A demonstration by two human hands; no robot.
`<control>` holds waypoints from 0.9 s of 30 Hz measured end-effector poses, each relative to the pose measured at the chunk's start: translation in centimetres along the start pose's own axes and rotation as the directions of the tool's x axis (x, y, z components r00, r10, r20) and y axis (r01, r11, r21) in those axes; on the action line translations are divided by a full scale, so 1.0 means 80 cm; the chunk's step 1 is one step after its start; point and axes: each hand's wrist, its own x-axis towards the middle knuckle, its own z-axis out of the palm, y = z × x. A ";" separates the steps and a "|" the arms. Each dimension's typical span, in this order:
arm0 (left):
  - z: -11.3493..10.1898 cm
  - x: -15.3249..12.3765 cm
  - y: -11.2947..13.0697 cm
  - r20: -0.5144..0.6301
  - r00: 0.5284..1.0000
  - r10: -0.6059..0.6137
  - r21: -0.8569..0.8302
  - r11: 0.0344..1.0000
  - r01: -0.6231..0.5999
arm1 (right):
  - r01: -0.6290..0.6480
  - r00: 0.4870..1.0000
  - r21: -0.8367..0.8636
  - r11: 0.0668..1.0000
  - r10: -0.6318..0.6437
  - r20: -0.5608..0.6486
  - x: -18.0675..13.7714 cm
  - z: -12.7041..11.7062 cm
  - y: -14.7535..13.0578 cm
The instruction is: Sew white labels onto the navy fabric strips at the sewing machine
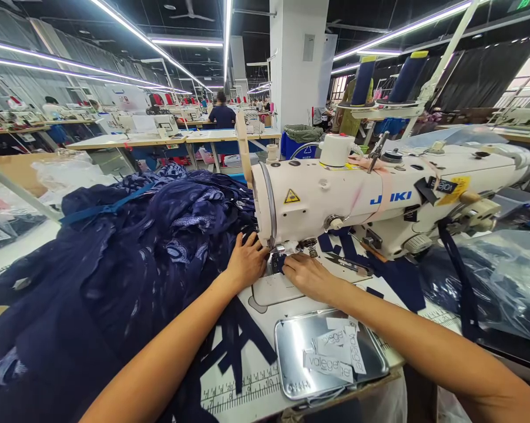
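A white JUKI sewing machine [379, 194] stands on the table in front of me. My left hand [246, 262] rests flat, fingers stretched, on the navy patterned fabric [128, 258] just left of the needle. My right hand [307, 274] lies on the machine bed right of the needle, its fingers pressed on a small dark piece of fabric [277, 262] under the presser foot. The needle itself is mostly hidden by the machine head.
A metal tray [291, 352] with several white woven labels lies near the table's front edge. Navy strips [236, 341] cross a printed ruler scale. Clear plastic bags [498, 276] sit at the right. Two thread cones [406, 76] stand behind the machine. A person works at a far table.
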 end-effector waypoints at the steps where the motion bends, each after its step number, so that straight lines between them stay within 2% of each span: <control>1: 0.000 -0.001 0.000 0.000 1.000 -0.001 0.003 1.000 0.001 | 0.002 1.000 0.007 1.000 -0.002 -0.001 0.000 0.000 0.002; 7: -0.008 -0.003 0.002 0.007 1.000 -0.026 0.005 1.000 0.026 | 0.046 0.999 -0.025 0.999 -0.046 -0.028 -0.007 0.004 0.033; 11: -0.037 -0.012 -0.002 0.121 0.993 0.008 -0.074 0.997 0.001 | 0.066 0.990 0.022 0.998 -0.063 -0.124 -0.013 0.006 0.050; 14: -0.066 -0.035 -0.011 0.226 0.972 0.070 -0.204 0.979 -0.023 | 0.046 0.990 0.070 0.996 -0.036 -0.137 -0.017 0.006 0.051; 18: -0.092 -0.080 -0.023 0.223 0.970 0.101 -0.324 0.946 -0.024 | 0.002 0.994 0.078 0.997 0.007 -0.106 -0.018 0.008 0.046; 22: -0.094 -0.117 -0.020 0.197 0.973 0.119 -0.342 0.939 -0.046 | -0.012 0.995 0.100 0.995 0.022 -0.093 -0.016 0.009 0.043; 27: -0.083 -0.125 0.000 0.198 0.956 0.215 -0.356 0.925 -0.134 | -0.031 0.998 0.158 0.987 0.038 -0.041 -0.018 -0.013 0.040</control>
